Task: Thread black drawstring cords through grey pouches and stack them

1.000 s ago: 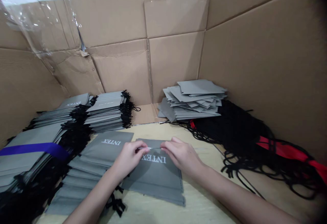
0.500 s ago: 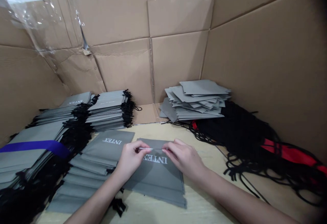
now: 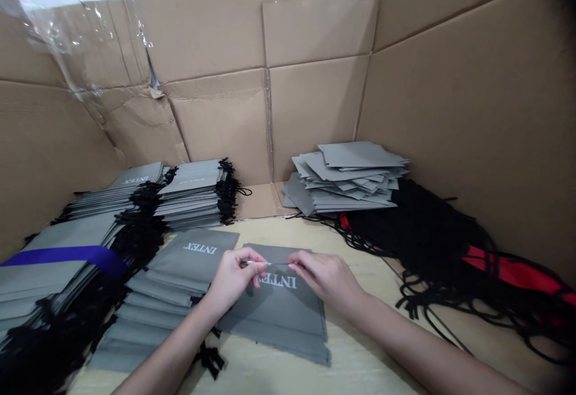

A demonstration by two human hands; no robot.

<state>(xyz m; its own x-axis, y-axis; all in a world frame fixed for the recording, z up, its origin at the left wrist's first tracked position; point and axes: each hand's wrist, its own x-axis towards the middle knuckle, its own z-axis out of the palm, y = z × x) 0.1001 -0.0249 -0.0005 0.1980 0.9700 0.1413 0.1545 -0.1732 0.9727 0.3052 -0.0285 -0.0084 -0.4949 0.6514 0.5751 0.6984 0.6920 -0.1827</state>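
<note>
Hands barely shifted, left hand point(image 3: 231, 278) fingertips pinched onto thin silver rod point(image 3: 265, 262), right hand point(image 3: 326, 278) fingertips pinched at its other end, above grey pouch point(image 3: 279, 317).

1. The bare left forearm point(image 3: 166, 359) runs in from the lower left and the bare right forearm point(image 3: 418, 353) from the lower right, slanting toward each other.
2. The left hand point(image 3: 234, 278) is raised a little, thumb and forefinger pressed together in a pinch that points right, the other fingers curled under.
3. The right hand point(image 3: 330, 278) lies back-up, fingers bent, its thumb and forefinger tips pinched and pointing left.
4. The two pinches face each other, near but apart, with the wrists about level.
</note>
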